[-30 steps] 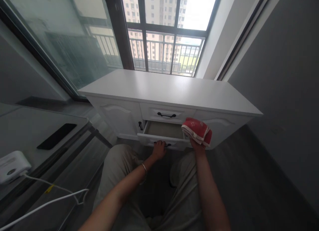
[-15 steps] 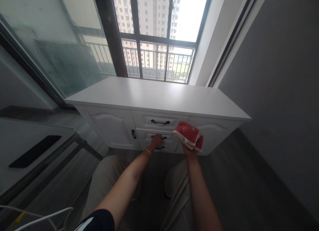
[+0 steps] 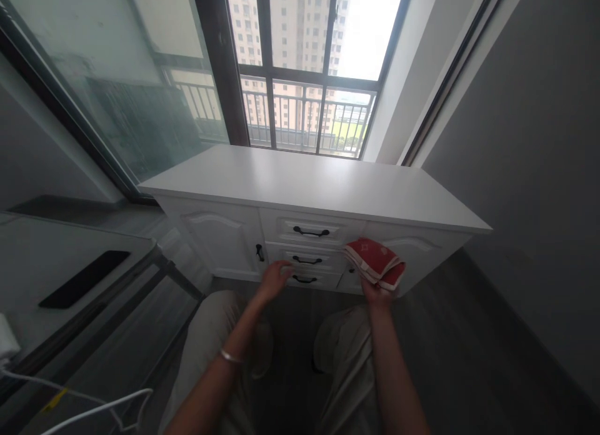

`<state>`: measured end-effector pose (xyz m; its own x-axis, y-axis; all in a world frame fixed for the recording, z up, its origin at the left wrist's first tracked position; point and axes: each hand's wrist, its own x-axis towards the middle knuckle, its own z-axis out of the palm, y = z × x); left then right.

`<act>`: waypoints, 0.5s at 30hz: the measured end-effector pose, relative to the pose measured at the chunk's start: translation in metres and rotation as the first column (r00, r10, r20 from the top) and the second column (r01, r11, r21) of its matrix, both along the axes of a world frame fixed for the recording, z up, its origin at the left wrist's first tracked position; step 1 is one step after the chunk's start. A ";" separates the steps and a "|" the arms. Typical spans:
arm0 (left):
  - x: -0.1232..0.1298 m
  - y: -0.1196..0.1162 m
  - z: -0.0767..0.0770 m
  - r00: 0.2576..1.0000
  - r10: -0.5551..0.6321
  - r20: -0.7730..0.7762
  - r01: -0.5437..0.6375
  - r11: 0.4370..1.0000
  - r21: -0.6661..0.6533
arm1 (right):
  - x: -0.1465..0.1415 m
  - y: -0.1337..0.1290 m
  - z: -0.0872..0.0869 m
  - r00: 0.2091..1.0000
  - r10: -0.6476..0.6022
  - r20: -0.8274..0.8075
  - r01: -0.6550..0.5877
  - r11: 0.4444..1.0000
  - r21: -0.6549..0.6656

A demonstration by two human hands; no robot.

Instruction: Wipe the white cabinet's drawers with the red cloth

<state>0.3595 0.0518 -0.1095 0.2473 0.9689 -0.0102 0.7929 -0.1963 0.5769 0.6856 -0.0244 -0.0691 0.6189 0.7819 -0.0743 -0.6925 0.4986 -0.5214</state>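
Note:
A white cabinet (image 3: 323, 188) stands under the window, with three drawers in its middle, all closed, each with a black handle. My left hand (image 3: 275, 277) hovers with fingers apart just left of the lowest drawer handle (image 3: 304, 279), touching nothing. My right hand (image 3: 377, 291) holds a folded red cloth (image 3: 375, 261) with white edging in front of the cabinet's right door (image 3: 412, 250). A bangle sits on my left wrist. I am crouched, knees below the frame's middle.
A glass sliding door (image 3: 94, 91) is at the left, a grey wall (image 3: 539, 141) at the right. A light table (image 3: 56, 260) with a black flat object (image 3: 84, 278) stands at the left, white cables (image 3: 94, 407) below it. Dark floor lies around the cabinet.
The middle drawer, open a second ago, was pushed shut by my left hand. That hand has since let go of the handle and drawn back to the left.

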 end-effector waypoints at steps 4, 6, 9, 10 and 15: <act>-0.099 -0.020 0.036 0.971 0.225 0.085 -0.232 0.969 0.081 | 0.001 -0.009 -0.013 0.998 -0.056 -0.006 0.055 0.996 -0.069; -0.132 -0.019 0.048 0.934 0.339 0.111 -0.350 0.931 0.104 | -0.001 -0.014 -0.026 0.996 -0.072 0.046 0.077 0.990 -0.118; -0.156 -0.027 0.048 0.851 0.515 0.103 -0.524 0.847 0.087 | -0.007 -0.018 -0.054 0.976 -0.123 0.182 0.154 0.974 -0.167; -0.159 -0.035 0.044 0.834 0.545 0.081 -0.550 0.832 0.065 | -0.009 -0.016 -0.064 0.960 -0.138 0.242 0.187 0.963 -0.194; -0.167 -0.090 0.010 0.864 0.503 -0.034 -0.503 0.864 0.008 | -0.023 0.041 -0.094 0.867 -0.024 0.498 0.240 0.896 -0.375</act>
